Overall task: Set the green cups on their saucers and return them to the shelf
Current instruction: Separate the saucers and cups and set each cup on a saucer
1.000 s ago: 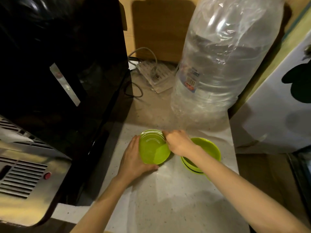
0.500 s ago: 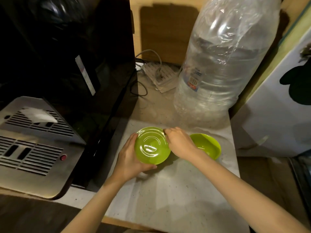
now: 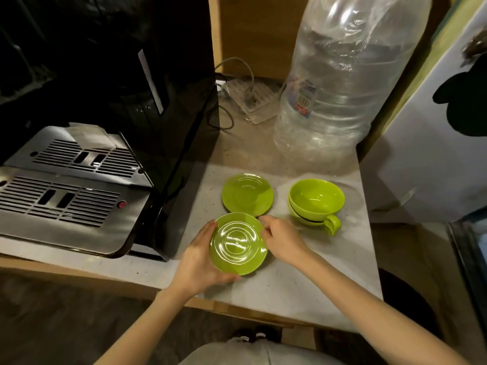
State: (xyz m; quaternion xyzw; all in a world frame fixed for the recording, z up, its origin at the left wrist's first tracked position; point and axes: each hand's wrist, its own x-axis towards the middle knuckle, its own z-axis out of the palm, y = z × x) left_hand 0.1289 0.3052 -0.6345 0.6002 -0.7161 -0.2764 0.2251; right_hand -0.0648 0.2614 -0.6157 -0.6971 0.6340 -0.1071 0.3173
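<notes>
Two green saucers are on the pale counter. The far saucer lies flat by itself. The near saucer is held between both hands: my left hand cups its left and lower rim, and my right hand touches its right rim with the fingertips. Whether the near saucer rests on the counter or hangs just above it, I cannot tell. Two green cups stand nested one in the other to the right, handles toward me, apart from both hands.
A black coffee machine with a metal drip tray fills the left. A large clear water bottle stands behind the cups. A power strip with cables lies at the back. A white cabinet side bounds the right.
The top saucer has come off the stack and moved toward me in both hands, leaving the other saucer behind. The view has pulled back, and the nested cups show fully.
</notes>
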